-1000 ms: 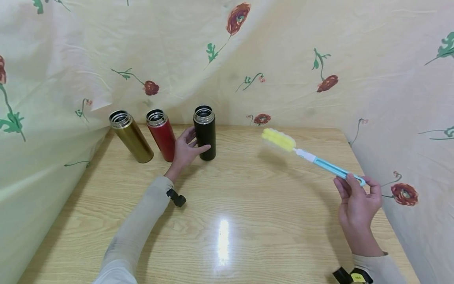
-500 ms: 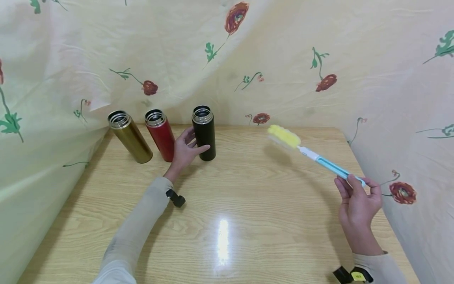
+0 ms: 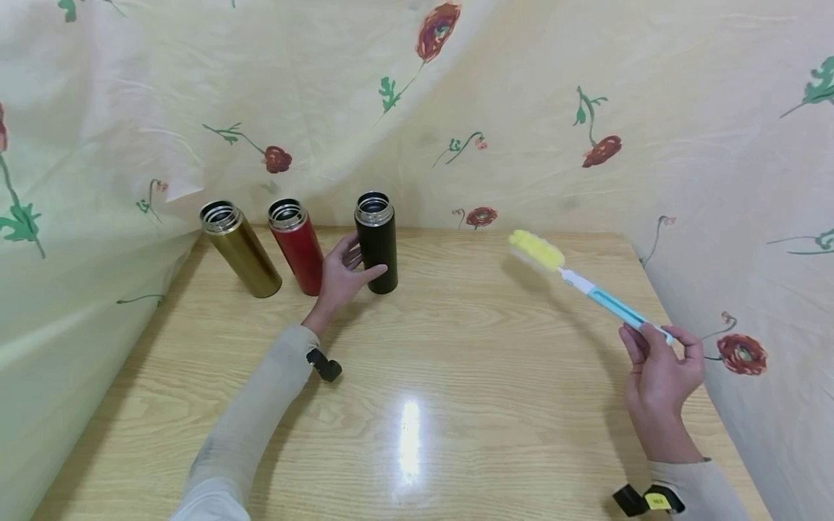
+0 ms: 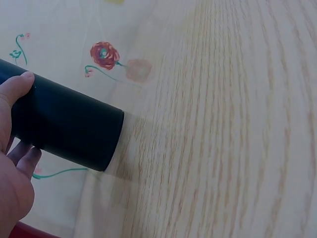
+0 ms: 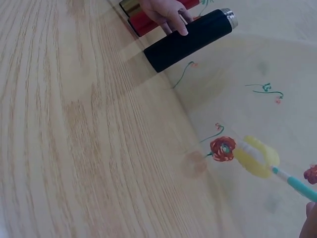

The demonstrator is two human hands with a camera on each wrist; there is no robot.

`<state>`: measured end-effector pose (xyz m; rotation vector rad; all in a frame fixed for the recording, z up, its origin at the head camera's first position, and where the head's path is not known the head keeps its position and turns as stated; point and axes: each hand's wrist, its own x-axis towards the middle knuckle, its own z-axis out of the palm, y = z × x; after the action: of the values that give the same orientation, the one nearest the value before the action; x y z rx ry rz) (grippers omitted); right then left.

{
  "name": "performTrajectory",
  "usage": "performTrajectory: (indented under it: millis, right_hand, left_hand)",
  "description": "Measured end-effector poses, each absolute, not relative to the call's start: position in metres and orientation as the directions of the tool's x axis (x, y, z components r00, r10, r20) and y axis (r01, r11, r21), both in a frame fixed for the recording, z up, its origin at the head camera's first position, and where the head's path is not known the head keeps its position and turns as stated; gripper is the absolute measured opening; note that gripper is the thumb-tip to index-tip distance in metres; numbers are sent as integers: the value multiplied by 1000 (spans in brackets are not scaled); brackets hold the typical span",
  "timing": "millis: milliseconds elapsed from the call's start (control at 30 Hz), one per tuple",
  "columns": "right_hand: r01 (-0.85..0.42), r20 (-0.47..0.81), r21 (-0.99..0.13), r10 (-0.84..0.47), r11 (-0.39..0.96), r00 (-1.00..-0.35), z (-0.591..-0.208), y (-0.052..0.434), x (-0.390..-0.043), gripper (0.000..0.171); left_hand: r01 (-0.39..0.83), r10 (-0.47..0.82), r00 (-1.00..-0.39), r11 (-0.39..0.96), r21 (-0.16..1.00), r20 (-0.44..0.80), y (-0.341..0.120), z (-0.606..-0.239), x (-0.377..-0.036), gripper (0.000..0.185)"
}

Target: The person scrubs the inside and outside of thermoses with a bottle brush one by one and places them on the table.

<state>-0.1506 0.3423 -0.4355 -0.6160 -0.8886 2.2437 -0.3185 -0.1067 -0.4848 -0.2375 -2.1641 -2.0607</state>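
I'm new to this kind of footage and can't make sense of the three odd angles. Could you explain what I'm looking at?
No machine here: a person works with bare hands at a wooden table. The wide picture comes from a camera on their head; the two tilted close-ups come from cameras on each wrist. Three open flasks stand at the back: a gold flask, a red flask and a black flask. The left hand has its grip round the black flask. The right hand holds a bottle brush by its blue handle, yellow head raised above the table.
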Motion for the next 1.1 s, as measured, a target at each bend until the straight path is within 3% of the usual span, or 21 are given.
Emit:
performTrajectory:
  millis: [367, 767, 933, 1100]
  right_hand:
    - [-318, -224, -799, 743, -511, -631, -443, 349, -155, 33]
    - [-237, -261, -835, 737, -497, -624, -454, 353, -155, 31]
    - [-187, -277, -850, 721, -492, -635, -457, 354, -154, 30]
    - [-88, -297, -870, 659, -485, -691, -455, 357, -148, 30]
  left_hand:
    - [208, 20, -978, 61, 976, 207, -105, -481, -313, 75]
    - [236, 32, -971, 35, 971, 235, -106, -482, -313, 76]
    - [279, 45, -960, 59, 959, 276, -110, -481, -307, 77]
    - [270, 62, -962, 98, 958, 264, -116, -481, -297, 80]
